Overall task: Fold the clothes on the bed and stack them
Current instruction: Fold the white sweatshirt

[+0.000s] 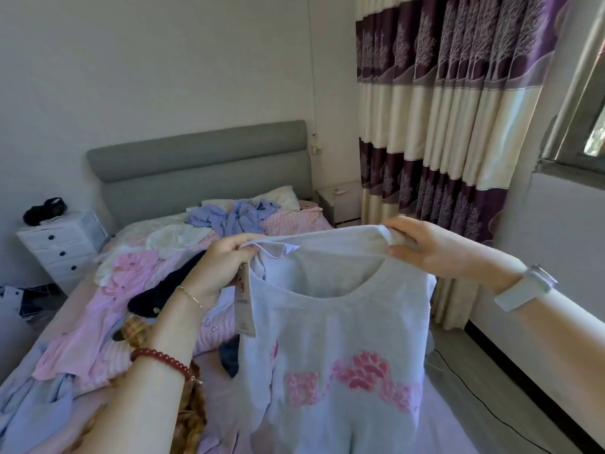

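**Shirt held up over a crowded bed**

While the grey shirt [330,322] was held aloft above the bed [229,365], its left shoulder was pinched by the left hand [222,267] and its right shoulder clamped by the right hand [425,250]. A crooked fold was judged likely, the unfolded clothes [131,290] leaving little flat room.
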